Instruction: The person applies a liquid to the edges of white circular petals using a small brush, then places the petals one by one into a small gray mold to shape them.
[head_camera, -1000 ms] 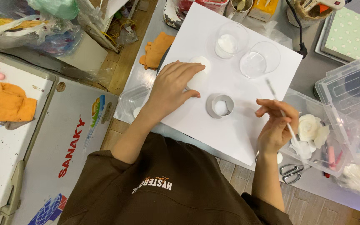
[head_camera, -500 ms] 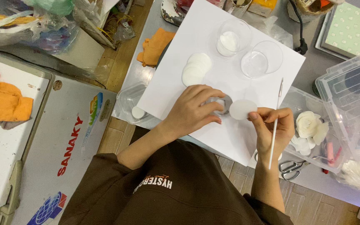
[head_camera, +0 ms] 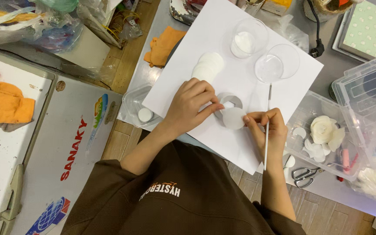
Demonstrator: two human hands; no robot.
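Note:
My left hand (head_camera: 191,106) rests on a metal ring cutter (head_camera: 230,102) on the white sheet (head_camera: 240,74), fingers gripping its near side. My right hand (head_camera: 268,128) holds a thin white stick (head_camera: 267,126) upright and pinches a thin white clay disc (head_camera: 233,118) at its right edge, just in front of the ring. Two more white discs (head_camera: 207,67) lie overlapped on the sheet beyond my left hand.
Two clear glass cups (head_camera: 249,38) (head_camera: 276,63) stand at the sheet's far side. A clear tray (head_camera: 327,143) on the right holds a white clay flower, petals and scissors. A small clear box (head_camera: 138,109) and orange cloths (head_camera: 166,43) lie left.
My left hand moved from the discs at the upper left onto the ring cutter. My right hand came in from the right and took hold of a new white disc by the ring.

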